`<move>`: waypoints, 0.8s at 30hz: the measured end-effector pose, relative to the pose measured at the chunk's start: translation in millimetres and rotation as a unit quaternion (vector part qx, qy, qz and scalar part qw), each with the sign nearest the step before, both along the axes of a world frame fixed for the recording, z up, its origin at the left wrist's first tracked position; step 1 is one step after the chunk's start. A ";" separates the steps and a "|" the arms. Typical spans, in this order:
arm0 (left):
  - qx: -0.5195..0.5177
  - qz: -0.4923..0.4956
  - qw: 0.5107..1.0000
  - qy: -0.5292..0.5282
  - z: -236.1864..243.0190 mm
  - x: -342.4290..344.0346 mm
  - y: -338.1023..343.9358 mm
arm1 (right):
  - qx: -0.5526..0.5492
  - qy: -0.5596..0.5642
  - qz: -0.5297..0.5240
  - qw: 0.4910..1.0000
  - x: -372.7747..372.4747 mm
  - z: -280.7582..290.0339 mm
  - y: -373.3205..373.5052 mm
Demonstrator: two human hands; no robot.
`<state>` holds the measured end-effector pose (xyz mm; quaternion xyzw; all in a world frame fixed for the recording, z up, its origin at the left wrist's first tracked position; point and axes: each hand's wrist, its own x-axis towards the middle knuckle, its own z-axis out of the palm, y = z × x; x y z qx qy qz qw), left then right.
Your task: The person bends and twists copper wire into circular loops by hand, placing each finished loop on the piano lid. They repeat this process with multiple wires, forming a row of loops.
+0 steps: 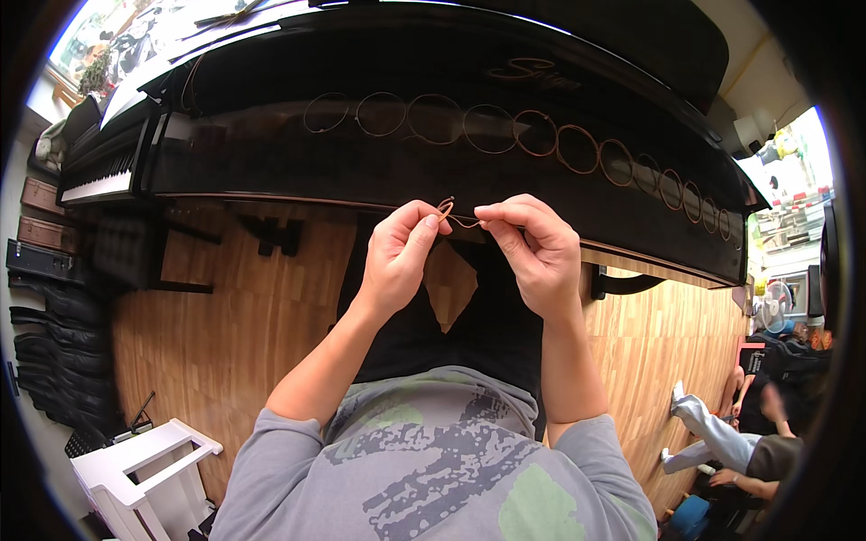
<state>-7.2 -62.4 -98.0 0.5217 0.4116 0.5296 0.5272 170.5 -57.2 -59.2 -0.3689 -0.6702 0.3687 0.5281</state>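
My left hand (pixel 403 252) is closed, pinching a small loop of copper-coloured wire string (pixel 446 209) between thumb and fingertips. From this loop a thin length runs across to my right hand (pixel 534 252), which pinches it between thumb and forefinger. Both hands are held up in front of my body, near the front edge of a black piano (pixel 298 167). On the piano's glossy surface lies a row of several coiled strings. Those on the left are thin silvery coils (pixel 492 152); copper-coloured coils (pixel 558 146) lie toward the right.
At far left are piano keys (pixel 99 187), a black stool (pixel 131 248) and stacked dark cases (pixel 45 225). A white wooden piece of furniture (pixel 135 473) stands at lower left on the wooden floor (pixel 244 334). Another person (pixel 722 437) sits low at the right. A fan (pixel 774 307) is behind.
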 end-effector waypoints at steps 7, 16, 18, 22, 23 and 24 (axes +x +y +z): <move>0.173 0.090 0.955 0.225 1.7 -3.7 -1.3 | 0.040 -0.028 0.023 0.999 -5.2 6.8 -3.4; 0.085 0.037 0.995 0.021 -0.1 1.9 -5.3 | 0.051 -0.038 0.085 0.994 1.3 4.4 -20.9; 0.079 0.049 0.996 0.007 1.0 3.3 -3.4 | 0.015 -0.031 0.074 0.997 4.1 -3.5 -24.5; 0.093 0.054 0.994 -0.033 -1.0 6.6 3.0 | -0.067 0.046 0.059 0.995 6.0 -7.1 -29.6; 0.091 0.050 0.993 -0.047 -0.8 7.0 4.2 | -0.087 0.092 0.047 0.991 5.2 -7.8 -30.8; 0.082 0.049 0.994 -0.053 0.0 8.0 4.9 | -0.080 0.134 0.038 0.987 6.6 -8.6 -31.3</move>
